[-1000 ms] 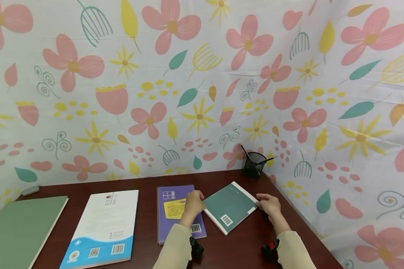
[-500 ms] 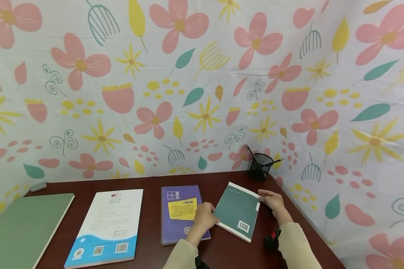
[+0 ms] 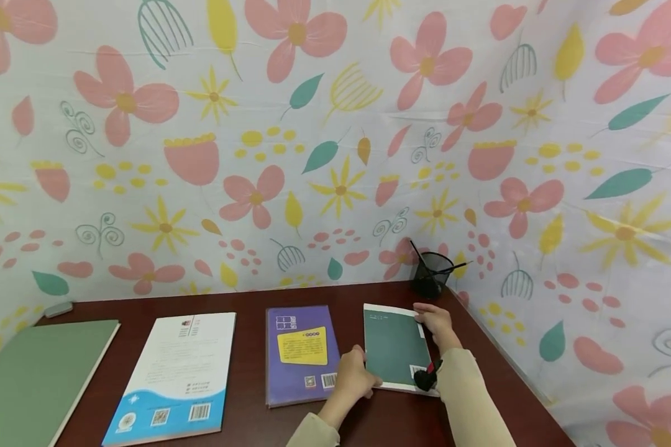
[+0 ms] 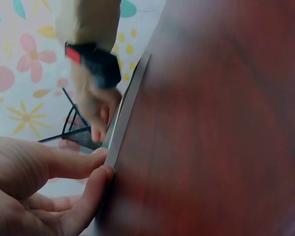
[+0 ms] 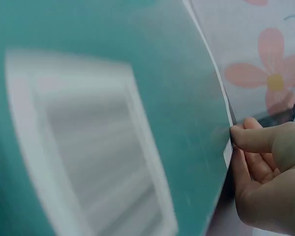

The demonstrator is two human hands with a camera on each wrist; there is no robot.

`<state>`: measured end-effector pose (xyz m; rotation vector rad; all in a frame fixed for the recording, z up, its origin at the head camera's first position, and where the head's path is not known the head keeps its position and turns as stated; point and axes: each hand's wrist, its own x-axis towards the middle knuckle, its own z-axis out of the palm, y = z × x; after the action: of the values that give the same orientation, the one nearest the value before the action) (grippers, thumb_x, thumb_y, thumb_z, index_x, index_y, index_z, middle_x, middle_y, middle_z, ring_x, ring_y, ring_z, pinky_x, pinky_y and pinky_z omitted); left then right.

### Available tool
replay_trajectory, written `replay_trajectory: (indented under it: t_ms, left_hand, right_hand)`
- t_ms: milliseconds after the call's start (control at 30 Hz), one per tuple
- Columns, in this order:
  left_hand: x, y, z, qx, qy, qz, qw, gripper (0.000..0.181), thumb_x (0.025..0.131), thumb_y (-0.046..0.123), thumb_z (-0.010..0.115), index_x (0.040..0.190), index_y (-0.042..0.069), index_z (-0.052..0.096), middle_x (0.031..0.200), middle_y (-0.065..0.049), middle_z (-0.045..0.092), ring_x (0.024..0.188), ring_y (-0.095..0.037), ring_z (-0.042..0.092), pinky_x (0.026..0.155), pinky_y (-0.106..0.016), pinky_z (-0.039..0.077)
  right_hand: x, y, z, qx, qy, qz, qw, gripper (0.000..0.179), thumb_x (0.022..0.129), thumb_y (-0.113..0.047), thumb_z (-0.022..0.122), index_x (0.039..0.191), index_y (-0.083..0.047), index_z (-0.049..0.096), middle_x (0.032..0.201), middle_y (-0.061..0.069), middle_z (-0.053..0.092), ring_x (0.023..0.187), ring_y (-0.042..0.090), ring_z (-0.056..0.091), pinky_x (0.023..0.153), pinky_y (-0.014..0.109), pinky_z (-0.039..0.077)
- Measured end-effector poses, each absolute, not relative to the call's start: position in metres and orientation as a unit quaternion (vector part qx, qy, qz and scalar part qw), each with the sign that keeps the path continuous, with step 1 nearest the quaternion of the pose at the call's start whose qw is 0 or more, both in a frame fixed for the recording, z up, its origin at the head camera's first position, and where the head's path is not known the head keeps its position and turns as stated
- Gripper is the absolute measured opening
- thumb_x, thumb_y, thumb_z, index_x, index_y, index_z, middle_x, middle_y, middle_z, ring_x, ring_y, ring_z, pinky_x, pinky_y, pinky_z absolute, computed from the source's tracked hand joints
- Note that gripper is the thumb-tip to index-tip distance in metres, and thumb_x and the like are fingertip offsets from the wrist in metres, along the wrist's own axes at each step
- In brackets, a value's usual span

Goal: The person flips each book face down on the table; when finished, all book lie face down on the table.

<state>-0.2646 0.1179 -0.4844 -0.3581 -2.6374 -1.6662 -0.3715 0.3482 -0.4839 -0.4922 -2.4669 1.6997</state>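
A teal book [image 3: 394, 344] with white end strips lies between my hands on the right side of the desk. My left hand [image 3: 353, 380] pinches its lower left corner; the left wrist view shows thumb and finger on the book's thin edge [image 4: 122, 125]. With thumb and fingers my right hand [image 3: 438, 326] grips the right edge near the top. In the right wrist view that hand [image 5: 273, 167] holds the slightly bowed cover, and a white barcode label [image 5: 103, 152] looms blurred close up. A purple book [image 3: 291, 385] with a yellow panel lies just left of my left hand.
Left of the purple book lie a white and blue book [image 3: 173, 360] and a large green book [image 3: 50, 372]. A black mesh pen holder [image 3: 427, 279] stands in the back right corner. A small grey object [image 3: 58, 309] sits back left. Flowered cloth [image 3: 313, 155] closes off the back and right.
The teal book has turned from slanted to nearly square with the desk, beside the purple book. My left hand has moved down and right to its lower left corner; my right hand keeps its edge.
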Motion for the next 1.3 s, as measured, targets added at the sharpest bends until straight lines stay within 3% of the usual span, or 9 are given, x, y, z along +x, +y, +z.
replay_trajectory:
  t_ms: [333,467,533,600,667,833,967,1133,1300]
  left_hand:
    - [-0.249,0.137,-0.498,-0.075,-0.821,-0.565,0.006,0.041,0.066,-0.004,0.084,0.091,-0.002,0.052,0.063,-0.011,0.058,0.030,-0.007,0.049,0.035,-0.020,0.044]
    - [-0.244,0.145,-0.498,-0.080,-0.816,-0.572,0.012,0.042,0.067,-0.002,0.085,0.092,0.000,0.051,0.059,-0.006,0.056,0.030,-0.007,0.049,0.033,-0.018,0.042]
    - [-0.243,0.147,-0.497,-0.082,-0.815,-0.573,0.019,0.042,0.067,-0.002,0.085,0.091,0.001,0.050,0.055,-0.005,0.055,0.030,-0.009,0.051,0.032,-0.019,0.042]
    - [-0.242,0.147,-0.497,-0.080,-0.814,-0.575,0.023,0.042,0.067,-0.001,0.084,0.090,0.003,0.049,0.051,-0.004,0.054,0.029,-0.010,0.051,0.031,-0.019,0.041]
    - [-0.241,0.147,-0.497,-0.079,-0.813,-0.577,0.023,0.041,0.068,-0.002,0.084,0.089,0.003,0.049,0.047,-0.003,0.052,0.029,-0.010,0.050,0.031,-0.019,0.040]
    - [-0.240,0.147,-0.498,-0.080,-0.813,-0.577,0.023,0.040,0.069,-0.001,0.084,0.091,0.002,0.050,0.047,-0.002,0.052,0.028,-0.009,0.049,0.031,-0.019,0.040]
    - [-0.240,0.149,-0.500,-0.081,-0.822,-0.563,0.020,0.038,0.071,0.002,0.084,0.093,0.001,0.052,0.048,-0.004,0.054,0.029,-0.012,0.050,0.033,-0.019,0.041]
    - [-0.240,0.153,-0.502,-0.090,-0.846,-0.525,0.032,0.040,0.071,0.010,0.085,0.095,0.001,0.054,0.057,-0.009,0.061,0.037,-0.014,0.054,0.046,-0.024,0.048]
    - [-0.245,0.149,-0.505,-0.092,-0.862,-0.498,0.034,0.042,0.072,0.016,0.085,0.097,0.001,0.054,0.068,-0.012,0.065,0.056,-0.022,0.063,0.052,-0.030,0.050]
  right_hand:
    - [-0.371,0.342,-0.489,-0.169,-0.807,0.564,0.050,0.040,0.093,0.000,0.055,0.133,0.004,0.056,0.139,0.024,0.052,0.129,0.042,0.048,0.108,0.051,0.042]
    - [-0.369,0.345,-0.487,-0.182,-0.805,0.560,0.064,0.039,0.092,-0.002,0.058,0.131,0.002,0.059,0.136,0.021,0.058,0.106,0.024,0.063,0.089,0.031,0.053]
    - [-0.370,0.345,-0.487,-0.189,-0.800,0.565,0.071,0.038,0.092,-0.002,0.059,0.129,0.001,0.061,0.134,0.020,0.059,0.090,0.012,0.062,0.076,0.021,0.050]
    - [-0.371,0.344,-0.488,-0.193,-0.802,0.561,0.076,0.036,0.093,-0.003,0.059,0.129,-0.001,0.062,0.135,0.019,0.060,0.086,0.008,0.059,0.070,0.017,0.047]
    - [-0.371,0.342,-0.490,-0.194,-0.810,0.547,0.081,0.035,0.094,-0.006,0.058,0.129,-0.003,0.062,0.137,0.020,0.058,0.092,0.014,0.061,0.072,0.021,0.048]
    - [-0.370,0.339,-0.495,-0.188,-0.834,0.509,0.097,0.034,0.097,-0.011,0.053,0.130,-0.007,0.062,0.140,0.023,0.053,0.120,0.038,0.053,0.092,0.045,0.049]
    - [-0.369,0.340,-0.498,-0.188,-0.836,0.505,0.097,0.035,0.097,-0.012,0.052,0.131,-0.007,0.062,0.141,0.022,0.052,0.123,0.039,0.050,0.098,0.050,0.045]
    - [-0.367,0.341,-0.501,-0.194,-0.845,0.490,0.093,0.034,0.099,-0.014,0.051,0.131,-0.010,0.062,0.143,0.020,0.051,0.124,0.039,0.049,0.099,0.051,0.043]
    - [-0.371,0.338,-0.500,-0.185,-0.849,0.489,0.080,0.034,0.099,-0.014,0.051,0.132,-0.010,0.061,0.144,0.020,0.051,0.127,0.039,0.048,0.102,0.052,0.042]
